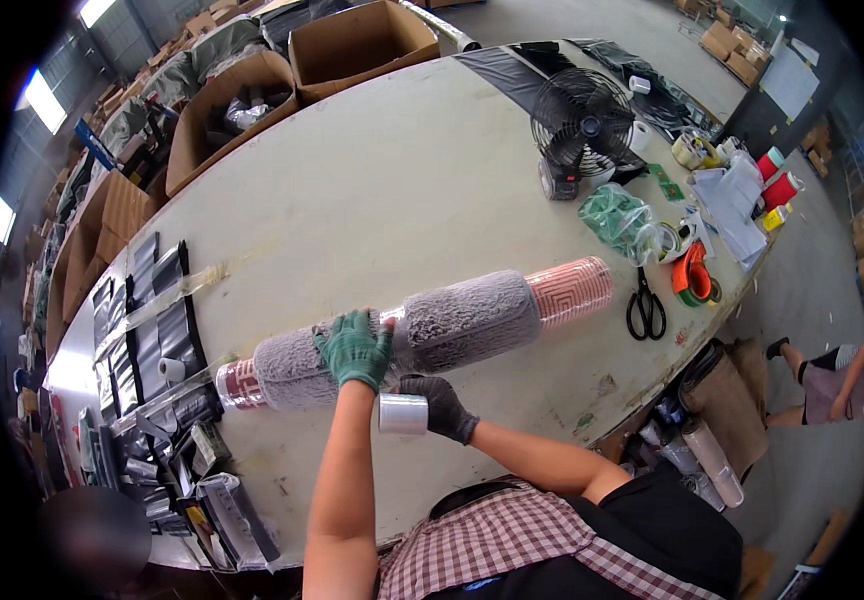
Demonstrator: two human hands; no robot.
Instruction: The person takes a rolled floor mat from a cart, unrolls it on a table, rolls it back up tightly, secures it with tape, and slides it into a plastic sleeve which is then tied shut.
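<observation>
Broad hall with a grey floor and piled cardboard cartons; a cream, worn-topped table (pixel 342 200) seen across most of the view; open brown cardboard boxes (pixel 362 45) ranged beyond its far-left edge; another person (pixel 847 385) noted on the floor past the right edge.

Mid-table: a long roll of fluffy grey textile (pixel 472 322), laid aslant, its right end set farther from the near edge than its left; clear glossy wrap seen about its middle and ends; a pink patterned end (pixel 572 290) exposed at right, a red-and-white patterned end (pixel 242 385) at left.

Left hand (pixel 355 347), in a green knitted glove, laid flat over the textile roll just left of its middle; fingers spread, nothing gripped. Right hand (pixel 442 408), in a dark grey glove, closed around a short cylinder of clear, silvery film (pixel 403 414), held just on the near side of the textile roll; whether film is stretched between the two cannot be told.

Toward the right edge: black-handled scissors (pixel 645 312) laid near the roll's pink end; an orange tape roll (pixel 690 275) and a green bundle in clear plastic (pixel 614 215) placed beyond them; a black wire-caged fan (pixel 582 115) stood nearer the far-right corner. Along the left edge: flat black plastic bags (pixel 167 305) spread out.
</observation>
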